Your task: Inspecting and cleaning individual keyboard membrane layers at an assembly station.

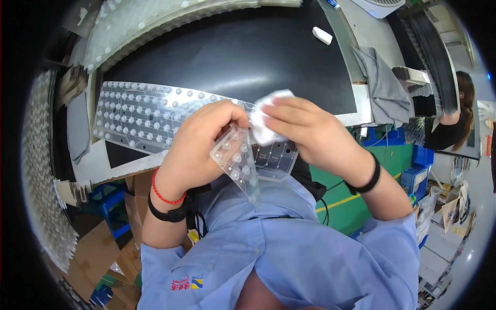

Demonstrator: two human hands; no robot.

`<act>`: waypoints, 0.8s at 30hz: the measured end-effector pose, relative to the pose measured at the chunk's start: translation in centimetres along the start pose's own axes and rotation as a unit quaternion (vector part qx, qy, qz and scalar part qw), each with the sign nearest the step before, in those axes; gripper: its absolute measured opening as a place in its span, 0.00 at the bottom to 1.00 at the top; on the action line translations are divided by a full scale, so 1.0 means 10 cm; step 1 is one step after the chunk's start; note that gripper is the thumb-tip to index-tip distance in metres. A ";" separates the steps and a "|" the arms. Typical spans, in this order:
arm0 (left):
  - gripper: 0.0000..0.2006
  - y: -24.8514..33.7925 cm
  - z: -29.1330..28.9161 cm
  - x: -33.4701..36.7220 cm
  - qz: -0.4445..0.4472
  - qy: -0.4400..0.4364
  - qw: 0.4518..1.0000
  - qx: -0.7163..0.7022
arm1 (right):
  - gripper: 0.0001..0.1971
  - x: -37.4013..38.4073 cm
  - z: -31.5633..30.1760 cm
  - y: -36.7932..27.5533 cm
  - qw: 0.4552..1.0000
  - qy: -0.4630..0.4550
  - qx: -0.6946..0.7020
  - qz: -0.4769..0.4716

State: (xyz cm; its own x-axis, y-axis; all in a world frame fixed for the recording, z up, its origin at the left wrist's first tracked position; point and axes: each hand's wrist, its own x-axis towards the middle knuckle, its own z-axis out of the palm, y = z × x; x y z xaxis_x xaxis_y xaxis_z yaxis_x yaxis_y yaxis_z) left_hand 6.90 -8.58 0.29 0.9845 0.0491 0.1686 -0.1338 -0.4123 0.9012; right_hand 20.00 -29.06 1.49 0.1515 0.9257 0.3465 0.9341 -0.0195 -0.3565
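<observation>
A clear keyboard membrane [155,111] with rows of round translucent domes and printed traces lies on the black work surface and reaches over its front edge. My left hand [204,137] grips it near its right end, fingers curled. There a corner flap [235,155] of the clear sheet is folded over towards me, baring a flat traced layer [276,157] beneath. In my right hand [307,126] a crumpled white cloth [268,119] is bunched under the fingers, pressed against the membrane beside the flap. The fingertips of my left hand are partly hidden by the sheet.
The black mat [232,46] carries a small white block [322,35] at the far right. Stacked clear sheets [150,15] stand at the back left. A grey cloth [382,85] hangs at the right edge. A person [454,116] is further right; cardboard boxes [98,253] stand lower left.
</observation>
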 end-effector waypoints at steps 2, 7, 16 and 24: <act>0.10 0.03 -0.02 -0.05 -0.021 0.011 1.000 -0.001 | 0.18 -0.30 -0.42 0.03 0.993 -0.100 0.046 0.053; 0.11 0.01 0.01 -0.01 0.002 0.005 1.000 0.004 | 0.14 -0.48 -1.18 0.12 0.962 -0.149 -0.085 0.213; 0.09 -0.02 -0.03 -0.05 -0.011 0.014 0.999 -0.034 | 0.15 -0.19 -0.39 0.02 0.995 -0.084 -0.013 0.058; 0.09 -0.03 -0.01 -0.02 0.001 0.001 1.000 -0.029 | 0.20 -0.06 -0.43 0.08 0.989 0.063 -0.053 0.125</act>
State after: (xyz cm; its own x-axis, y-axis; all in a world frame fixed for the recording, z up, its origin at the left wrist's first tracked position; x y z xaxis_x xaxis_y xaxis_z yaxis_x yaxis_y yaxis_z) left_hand 6.74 -8.37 0.06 0.9840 0.0492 0.1712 -0.1426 -0.3584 0.9226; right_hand 22.02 -31.25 4.74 0.4159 0.8321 0.3669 0.8893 -0.2879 -0.3553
